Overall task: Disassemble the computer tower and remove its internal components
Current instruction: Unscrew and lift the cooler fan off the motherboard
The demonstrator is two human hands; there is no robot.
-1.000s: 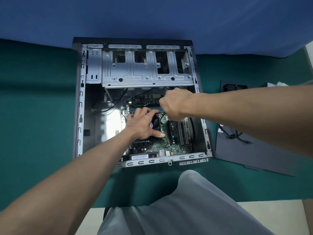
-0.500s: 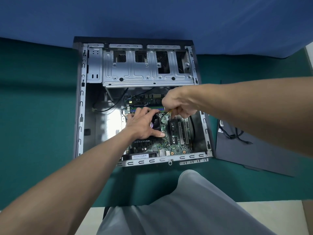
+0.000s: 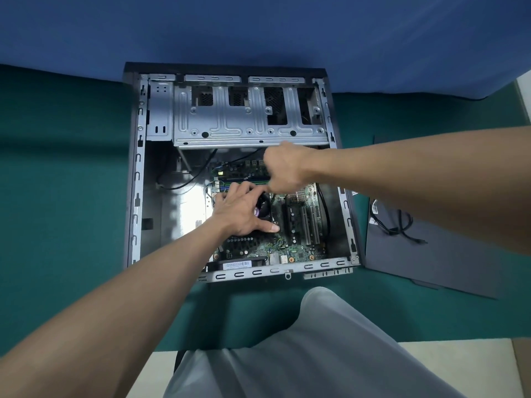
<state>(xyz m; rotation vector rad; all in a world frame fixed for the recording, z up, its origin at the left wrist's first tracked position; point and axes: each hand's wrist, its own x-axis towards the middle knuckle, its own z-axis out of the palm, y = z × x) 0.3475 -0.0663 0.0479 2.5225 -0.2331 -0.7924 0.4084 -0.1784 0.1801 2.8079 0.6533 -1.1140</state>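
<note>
Grey sheet-metal computer tower [image 3: 137, 179] lies on its side, open face up, at centre frame on a teal-green tabletop [image 3: 63, 196], w/ a blue cloth backdrop [image 3: 258, 30] across the top. Only writing: a white barcode label [image 3: 237, 265] at the case's lower edge, too small to read.

Upper part of the case holds a stamped, ribbed silver steel drive cage [image 3: 230, 122] w/ rectangular cut-outs. Below it sits a green motherboard [image 3: 287, 248] w/ long black and grey slots on its right side and a small finned metal heatsink [image 3: 300, 195].

Left hand [image 3: 240, 209] rests flat on the round black cooler fan [image 3: 264, 209], fingers spread wide, thumb tip on the board. Right hand [image 3: 287, 168] is blurred and curled into a fist just above the fan, below the cage edge; can't tell if it holds anything.

Right of frame: a flat dark-grey side panel [image 3: 431, 262] on the tabletop, a thin black cable [image 3: 399, 225] looped on top.
</note>
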